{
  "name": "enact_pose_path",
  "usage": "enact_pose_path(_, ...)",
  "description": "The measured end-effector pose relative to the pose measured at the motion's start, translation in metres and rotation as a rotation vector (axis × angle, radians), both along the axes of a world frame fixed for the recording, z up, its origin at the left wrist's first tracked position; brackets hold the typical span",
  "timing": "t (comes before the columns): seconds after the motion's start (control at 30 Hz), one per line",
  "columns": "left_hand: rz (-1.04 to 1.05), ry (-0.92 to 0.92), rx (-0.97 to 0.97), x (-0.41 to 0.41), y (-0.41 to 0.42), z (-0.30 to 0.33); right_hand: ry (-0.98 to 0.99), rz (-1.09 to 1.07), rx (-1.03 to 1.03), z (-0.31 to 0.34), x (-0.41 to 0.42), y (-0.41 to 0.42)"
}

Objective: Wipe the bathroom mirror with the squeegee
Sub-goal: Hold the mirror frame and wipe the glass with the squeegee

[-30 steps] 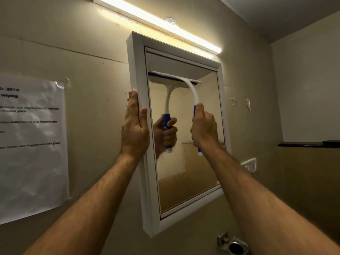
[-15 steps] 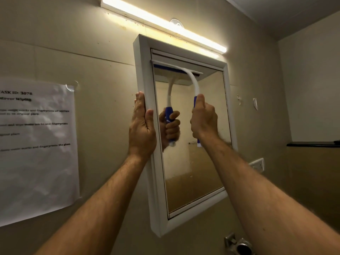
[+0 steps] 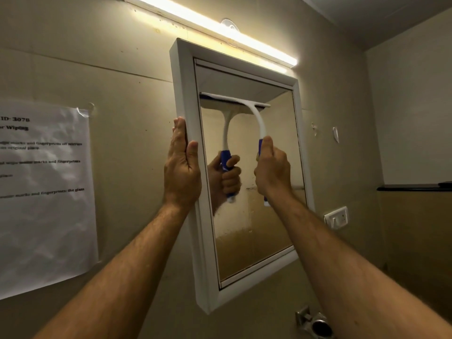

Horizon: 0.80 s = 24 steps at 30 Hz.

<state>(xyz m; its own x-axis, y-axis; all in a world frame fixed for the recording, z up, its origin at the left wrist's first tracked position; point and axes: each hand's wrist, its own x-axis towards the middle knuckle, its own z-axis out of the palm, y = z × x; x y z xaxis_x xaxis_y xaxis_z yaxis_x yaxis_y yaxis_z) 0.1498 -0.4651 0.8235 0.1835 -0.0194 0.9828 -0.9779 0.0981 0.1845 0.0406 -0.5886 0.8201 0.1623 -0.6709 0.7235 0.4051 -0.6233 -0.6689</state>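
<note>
A white-framed mirror (image 3: 186,94) hangs on the beige wall, its glass (image 3: 269,228) smeared and spotted in the lower half. My left hand (image 3: 182,167) rests on the frame's left edge, fingers straight up along the outer side and thumb lying on the front. My right hand (image 3: 272,172) grips the blue handle of a white squeegee (image 3: 258,121). Its blade (image 3: 232,99) lies flat across the upper part of the glass, a little below the top of the frame. The hand and squeegee are reflected in the mirror.
A lit tube light (image 3: 220,30) runs above the mirror. A printed paper sheet (image 3: 46,192) is taped to the wall at left. A white switch socket (image 3: 337,217) sits right of the mirror, a metal fitting (image 3: 315,324) below it, and a dark ledge (image 3: 413,187) on the right wall.
The squeegee blade rose toward the top of the glass, then came down again with my right hand. My left hand stays on the frame's left edge.
</note>
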Motion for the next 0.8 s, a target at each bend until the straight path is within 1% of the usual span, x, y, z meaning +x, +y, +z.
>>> enact_pose_path(0.07,0.003,0.002,0.001,0.000,0.000,0.000,0.015,-0.005,-0.002,-0.008,0.002,0.000)
enact_pose_path(0.3,-0.037,0.045,-0.027,-0.005,-0.002,-0.004,0.066,-0.049,-0.009,-0.069,-0.003,-0.009)
enact_pose_path(0.37,-0.053,0.058,-0.034,-0.005,-0.002,-0.006,0.069,-0.038,-0.017,-0.066,-0.007,-0.010)
enact_pose_path(0.53,-0.066,0.089,-0.037,-0.008,-0.003,-0.017,0.028,-0.026,-0.011,-0.023,-0.012,-0.003)
enact_pose_path(0.6,-0.073,0.101,-0.021,-0.008,-0.002,-0.025,0.042,-0.027,-0.015,-0.018,-0.008,0.000)
enact_pose_path(0.67,-0.073,0.101,-0.010,-0.009,-0.001,-0.031,0.056,-0.041,-0.010,-0.029,-0.005,0.001)
enact_pose_path(0.8,-0.067,0.104,-0.016,-0.011,0.000,-0.034,0.088,-0.043,0.005,-0.076,-0.004,-0.004)
